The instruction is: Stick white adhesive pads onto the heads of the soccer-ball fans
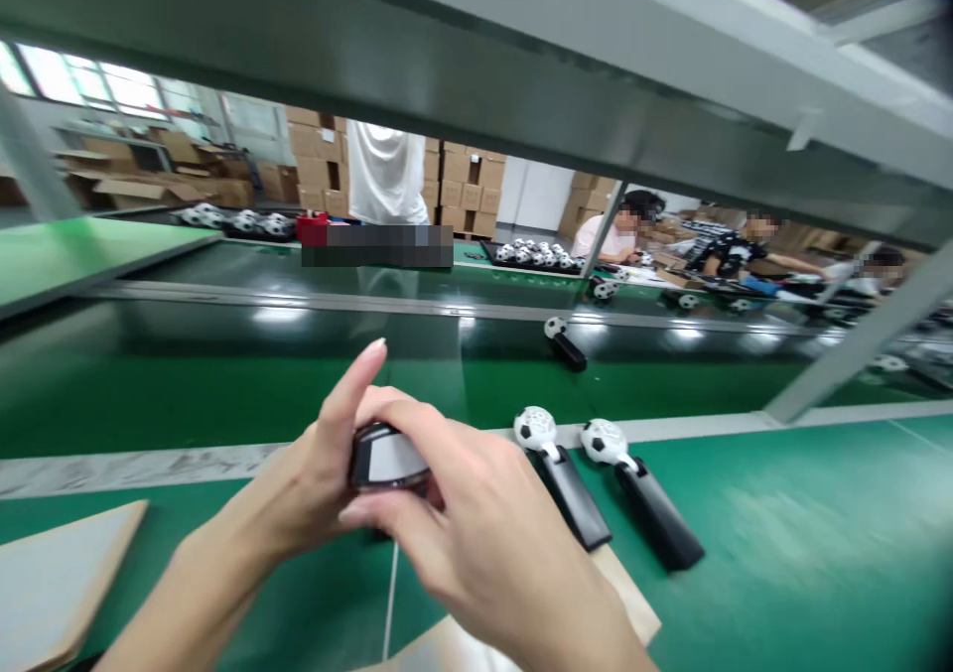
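Note:
My left hand [317, 478] and my right hand [476, 523] meet over the green bench, both closed around a small black device with a grey face [385, 459]. My left index finger sticks up above it. My right fingers curl over its top and near side. Just to the right, two black-handled toys with football-patterned heads [562, 473] [644, 488] lie side by side on the bench, untouched.
A dark conveyor belt [223, 354] runs across behind the bench, carrying one football toy [564, 342]. A cardboard sheet [52, 578] lies at the left. A grey shelf beam [521, 67] hangs overhead. Other people sit at the far right by trays of football toys [532, 253].

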Tool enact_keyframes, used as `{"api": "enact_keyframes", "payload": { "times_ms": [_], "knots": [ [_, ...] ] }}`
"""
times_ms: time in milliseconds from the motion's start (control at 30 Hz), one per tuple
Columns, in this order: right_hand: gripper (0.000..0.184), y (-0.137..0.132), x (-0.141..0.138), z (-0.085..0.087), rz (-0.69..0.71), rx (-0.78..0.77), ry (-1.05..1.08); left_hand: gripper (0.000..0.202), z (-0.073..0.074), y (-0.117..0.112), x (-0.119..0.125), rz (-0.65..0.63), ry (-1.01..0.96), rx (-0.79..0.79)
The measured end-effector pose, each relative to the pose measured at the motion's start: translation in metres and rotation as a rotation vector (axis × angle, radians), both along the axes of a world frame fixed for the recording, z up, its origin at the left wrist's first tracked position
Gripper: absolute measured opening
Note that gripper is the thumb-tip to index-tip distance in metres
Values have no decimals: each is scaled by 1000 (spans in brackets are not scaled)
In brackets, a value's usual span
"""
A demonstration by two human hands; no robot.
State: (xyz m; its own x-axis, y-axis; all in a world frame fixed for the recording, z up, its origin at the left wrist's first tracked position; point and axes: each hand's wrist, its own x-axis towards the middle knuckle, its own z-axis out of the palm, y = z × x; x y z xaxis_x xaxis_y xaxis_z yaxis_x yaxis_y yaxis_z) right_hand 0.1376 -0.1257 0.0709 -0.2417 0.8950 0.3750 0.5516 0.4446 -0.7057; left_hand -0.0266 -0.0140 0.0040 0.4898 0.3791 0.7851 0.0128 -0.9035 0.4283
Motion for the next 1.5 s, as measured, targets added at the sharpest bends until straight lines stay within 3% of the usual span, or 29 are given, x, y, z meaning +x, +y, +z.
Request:
{"api": "enact_keyframes", "payload": {
  "times_ms": [133, 233, 333, 500, 633, 733, 833, 1000, 1100, 1167, 1300, 1400, 1500],
  "knots": [
    [40, 41, 23, -24, -207, -7, -198, 87, -7, 13, 7, 247, 207, 94],
    [43, 85, 60, -47, -289, -99, -247, 72, -5, 18, 5, 399, 371, 134],
    [37, 123, 118, -61, -413, -225, -259, 55, -8, 19, 1, 413, 457, 132],
    [37, 153, 215, -68, -874, -370, -109, 47, -28, 19, 0, 408, 498, 110],
    [34, 160, 238, -69, -993, -455, 106, 41, -36, 20, 3, 391, 486, 74],
    [33, 156, 221, -65, -941, -492, 297, 39, -30, 15, 9, 377, 490, 32],
    [30, 135, 182, -59, -809, -529, 481, 41, -23, 9, 23, 355, 524, 52],
    [21, 62, 95, -41, -500, -616, 583, 82, -31, 14, 45, 459, 272, -49],
    [22, 13, 53, -44, -314, -620, 440, 57, -37, 25, 34, 497, 209, -247],
    [22, -15, 34, -59, -251, -574, 280, 46, -36, 32, 20, 492, 114, -290],
    [13, -55, 14, -109, -298, -494, -10, 55, -23, 42, -4, 482, -274, -227],
    [10, -69, 2, -143, -385, -437, -123, 57, -10, 44, -10, 402, -496, -246],
    [8, -73, -9, -163, -442, -376, -176, 44, -1, 43, -10, 258, -614, -328]
  ]
}}
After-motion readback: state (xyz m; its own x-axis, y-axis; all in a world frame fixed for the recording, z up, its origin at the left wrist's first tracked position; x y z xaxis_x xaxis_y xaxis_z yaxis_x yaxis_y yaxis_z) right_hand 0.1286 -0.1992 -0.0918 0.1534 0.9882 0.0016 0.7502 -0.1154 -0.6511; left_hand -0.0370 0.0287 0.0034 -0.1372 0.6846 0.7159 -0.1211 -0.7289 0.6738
